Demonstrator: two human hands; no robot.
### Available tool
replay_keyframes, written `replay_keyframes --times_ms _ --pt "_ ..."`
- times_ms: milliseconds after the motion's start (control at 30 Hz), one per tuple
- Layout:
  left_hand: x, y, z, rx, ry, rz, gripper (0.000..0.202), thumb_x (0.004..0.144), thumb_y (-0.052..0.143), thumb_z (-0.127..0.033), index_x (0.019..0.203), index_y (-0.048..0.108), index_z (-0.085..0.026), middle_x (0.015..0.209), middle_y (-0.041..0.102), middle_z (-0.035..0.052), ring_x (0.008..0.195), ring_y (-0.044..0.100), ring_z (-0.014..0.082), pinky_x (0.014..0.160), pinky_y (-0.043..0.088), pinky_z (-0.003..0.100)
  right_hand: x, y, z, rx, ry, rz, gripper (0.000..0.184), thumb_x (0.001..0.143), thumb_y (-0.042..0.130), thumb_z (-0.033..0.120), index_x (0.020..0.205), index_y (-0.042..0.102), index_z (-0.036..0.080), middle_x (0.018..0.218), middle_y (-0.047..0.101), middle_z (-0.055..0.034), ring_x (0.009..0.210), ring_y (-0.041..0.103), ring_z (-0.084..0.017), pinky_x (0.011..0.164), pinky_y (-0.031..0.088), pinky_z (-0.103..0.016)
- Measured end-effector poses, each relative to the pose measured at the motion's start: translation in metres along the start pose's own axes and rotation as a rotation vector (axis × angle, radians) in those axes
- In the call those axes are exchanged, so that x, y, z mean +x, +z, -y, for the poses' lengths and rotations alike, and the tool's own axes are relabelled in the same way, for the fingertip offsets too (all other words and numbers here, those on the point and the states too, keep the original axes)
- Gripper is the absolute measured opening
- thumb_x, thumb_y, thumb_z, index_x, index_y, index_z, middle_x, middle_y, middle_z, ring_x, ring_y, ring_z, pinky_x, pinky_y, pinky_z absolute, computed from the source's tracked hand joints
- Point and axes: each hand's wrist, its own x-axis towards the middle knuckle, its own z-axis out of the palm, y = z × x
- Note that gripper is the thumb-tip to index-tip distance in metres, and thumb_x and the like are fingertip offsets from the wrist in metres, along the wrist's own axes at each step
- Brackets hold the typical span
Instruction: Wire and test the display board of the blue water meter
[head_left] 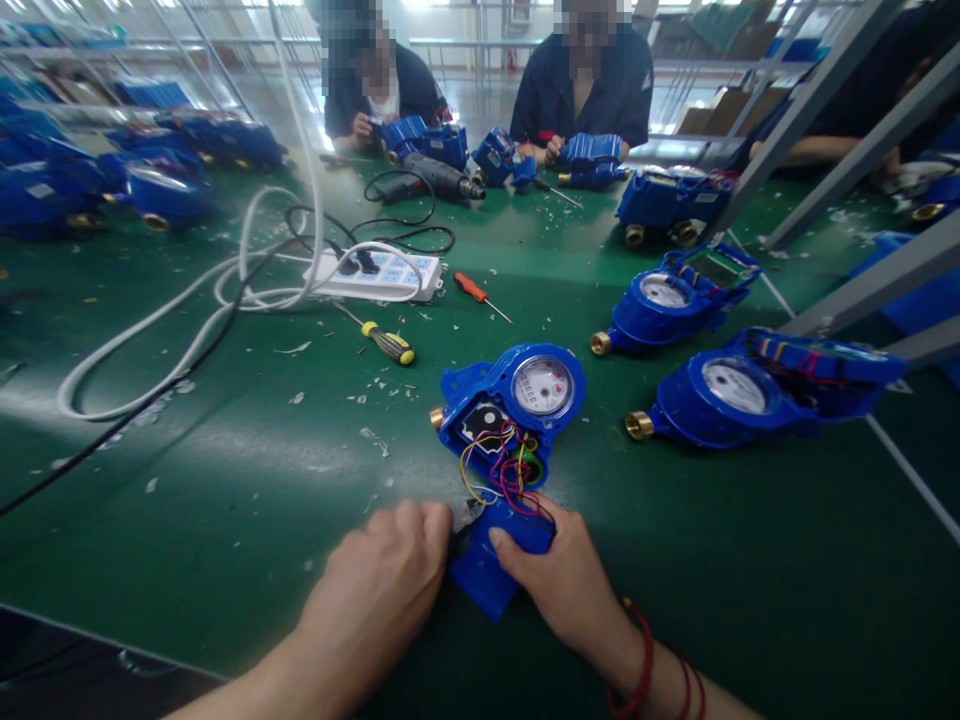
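Note:
My right hand (562, 565) grips a blue plastic cover (491, 580), thumb on top, near the table's front edge. Just left of it, my left hand (386, 570) is closed around a crumpled translucent scrap (466, 514) that looks like film or sealant and touches the cover's edge. Red, yellow and white wires (499, 465) run from the cover into a blue water meter (491, 365) directly beyond my hands. The meter's compartment lies uncovered, with a black part inside; its round dial faces up. The left fingertips are partly hidden.
Two more blue water meters (705, 385) (649, 305) lie to the right beside grey metal posts (885, 285). A yellow-black screwdriver (390, 342), an orange screwdriver (471, 287), a power strip (397, 275) with looping cables and a heat gun (442, 177) lie ahead. Co-workers sit opposite; scraps litter the table.

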Motion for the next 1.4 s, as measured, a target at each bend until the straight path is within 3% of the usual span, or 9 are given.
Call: replay_keyframes --times_ms 233,533,667,800,967,1100,1400 --pt "0.0 0.003 0.003 0.068 -0.002 -0.1 0.03 0.081 0.027 0.0 0.086 0.051 -0.019 0.07 0.049 0.0033 0.06 0.057 0.0226 0.048 0.048 0.032 0.002 -0.004 -0.002 0.081 0.006 0.042 0.014 0.071 0.063 0.022 0.083 0.063 0.013 0.068 0.065 -0.0007 0.059 0.056 -0.013 0.058 0.048 -0.025" --pt "-0.003 0.01 0.006 0.133 -0.018 -0.143 0.035 0.087 0.025 -0.004 0.104 0.051 -0.018 0.079 0.056 0.0058 0.068 0.058 0.0217 0.054 0.045 0.031 0.001 -0.008 -0.005 0.2 0.008 0.074 0.02 0.07 0.066 0.021 0.089 0.064 0.013 0.076 0.069 -0.0017 0.065 0.061 -0.014 0.065 0.051 -0.027" --pt "-0.004 0.006 0.006 0.073 -0.025 -0.116 0.036 0.084 0.028 -0.004 0.107 0.051 -0.018 0.083 0.056 0.0062 0.07 0.057 0.0212 0.056 0.045 0.031 0.002 -0.007 -0.005 0.258 0.017 0.081 0.023 0.07 0.067 0.021 0.091 0.065 0.013 0.08 0.071 -0.0032 0.07 0.064 -0.016 0.068 0.053 -0.028" --pt "-0.01 -0.009 0.003 0.0 -0.075 -0.081 0.033 0.074 0.039 -0.007 0.101 0.054 -0.017 0.084 0.053 0.0077 0.076 0.055 0.0257 0.062 0.045 0.037 0.001 -0.006 -0.006 0.309 0.034 0.072 0.027 0.07 0.068 0.023 0.094 0.065 0.013 0.085 0.072 -0.0052 0.074 0.066 -0.018 0.072 0.054 -0.03" --pt "-0.01 -0.023 -0.009 -0.093 -0.182 0.042 0.039 0.073 0.042 -0.011 0.109 0.054 -0.015 0.091 0.053 0.0114 0.085 0.053 0.0297 0.069 0.042 0.041 0.0 -0.006 -0.008 0.333 0.027 0.066 0.026 0.069 0.069 0.024 0.093 0.065 0.013 0.086 0.072 -0.0051 0.075 0.067 -0.018 0.072 0.054 -0.03" --pt "-0.007 -0.022 -0.016 -0.089 -0.194 0.057 0.04 0.075 0.039 -0.011 0.113 0.052 -0.014 0.092 0.054 0.0119 0.085 0.054 0.0291 0.068 0.042 0.04 0.0 -0.004 -0.009 0.321 0.008 0.062 0.026 0.07 0.068 0.025 0.093 0.064 0.013 0.084 0.072 -0.0051 0.072 0.066 -0.018 0.07 0.054 -0.03" --pt "-0.006 -0.011 -0.014 -0.086 -0.117 0.031 0.032 0.064 0.039 -0.003 0.091 0.051 -0.016 0.081 0.052 0.0078 0.074 0.057 0.0261 0.06 0.046 0.037 -0.001 -0.004 -0.007 0.179 -0.025 0.022 0.021 0.069 0.067 0.022 0.088 0.066 0.013 0.074 0.07 -0.0025 0.064 0.062 -0.016 0.063 0.053 -0.027"
